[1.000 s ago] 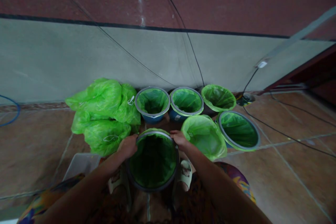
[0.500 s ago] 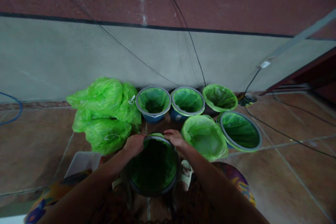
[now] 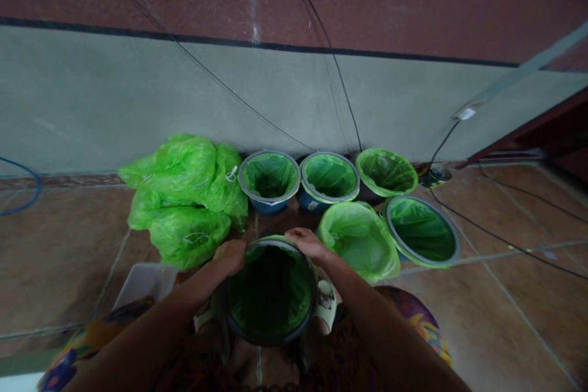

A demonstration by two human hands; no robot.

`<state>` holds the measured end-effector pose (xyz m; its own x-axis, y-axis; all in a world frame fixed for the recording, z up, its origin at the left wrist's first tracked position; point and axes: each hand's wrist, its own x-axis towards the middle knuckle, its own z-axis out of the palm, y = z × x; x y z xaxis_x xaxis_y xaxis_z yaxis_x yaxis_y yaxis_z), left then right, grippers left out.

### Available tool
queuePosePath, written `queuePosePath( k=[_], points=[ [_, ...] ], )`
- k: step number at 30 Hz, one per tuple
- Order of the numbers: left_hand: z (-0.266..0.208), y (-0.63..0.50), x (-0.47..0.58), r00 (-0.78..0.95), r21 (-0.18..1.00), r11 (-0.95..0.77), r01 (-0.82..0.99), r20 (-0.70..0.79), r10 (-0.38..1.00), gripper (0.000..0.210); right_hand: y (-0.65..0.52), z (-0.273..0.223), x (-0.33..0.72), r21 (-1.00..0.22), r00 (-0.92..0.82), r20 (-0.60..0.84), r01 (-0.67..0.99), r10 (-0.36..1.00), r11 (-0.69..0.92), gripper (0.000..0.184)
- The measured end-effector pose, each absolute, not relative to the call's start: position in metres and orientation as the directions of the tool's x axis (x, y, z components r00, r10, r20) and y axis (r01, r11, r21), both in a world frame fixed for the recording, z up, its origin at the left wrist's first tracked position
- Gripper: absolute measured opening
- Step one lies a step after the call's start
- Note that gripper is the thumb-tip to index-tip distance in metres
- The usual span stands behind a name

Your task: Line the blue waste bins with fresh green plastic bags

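Observation:
A round trash bin [image 3: 228, 324] lined with a green plastic bag [image 3: 298, 294] stands between my feet, a grey ring around its mouth. My left hand [image 3: 232, 255] is closed over the rim at the far left. On the far right of the rim my right hand [image 3: 307, 242] has its fingers curled over the edge, gripping it. A narrow strip of the green liner shows outside the ring between the hands. The fingertips of both hands are partly hidden, and the inside of the bin is dark.
Several other green-lined bins stand beyond my hands, among them a ringed bin [image 3: 269, 174] by the wall and a bag-covered bin [image 3: 358, 242] beside my right hand. Tied green bags [image 3: 184, 196] lie at the left, behind a clear plastic container [image 3: 144, 282]. A black cable [image 3: 496, 239] crosses the floor.
My left hand has slid a little to the left along the rim, and my right hand has shifted slightly. More of the far rim and liner edge shows now.

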<state>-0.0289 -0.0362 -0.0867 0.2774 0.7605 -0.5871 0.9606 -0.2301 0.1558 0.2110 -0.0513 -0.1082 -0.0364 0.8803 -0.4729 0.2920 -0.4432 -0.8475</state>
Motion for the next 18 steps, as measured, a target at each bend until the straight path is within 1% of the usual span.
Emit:
queuePosePath(
  k=[3, 5, 9, 13, 18],
  points=[
    [-0.083, -0.036, -0.024, 0.293, 0.102, -0.285, 0.953, -0.551, 0.781, 0.029, -0.050, -0.109, 0.207, -0.860, -0.047, -0.462, 0.267, 0.886, -0.435, 0.021],
    [-0.080, -0.034, -0.021, 0.310, 0.113, -0.295, 0.949, -0.512, 0.801, 0.031, -0.050, -0.112, 0.205, -0.853, -0.029, -0.481, 0.248, 0.876, -0.460, 0.021],
    [-0.077, -0.028, -0.020, 0.360, 0.187, -0.309, 0.933, -0.437, 0.824, 0.034, -0.052, -0.121, 0.205, -0.847, 0.009, -0.510, 0.171, 0.860, -0.504, 0.021],
    [-0.076, -0.023, -0.021, 0.369, 0.263, -0.277, 0.924, -0.426, 0.826, 0.033, -0.054, -0.122, 0.205, -0.833, 0.043, -0.526, 0.178, 0.849, -0.525, 0.018],
    [-0.076, -0.026, -0.016, 0.395, 0.336, -0.265, 0.904, -0.419, 0.817, 0.039, -0.052, -0.116, 0.201, -0.874, -0.036, -0.475, 0.137, 0.879, -0.466, 0.022]
  ],
)
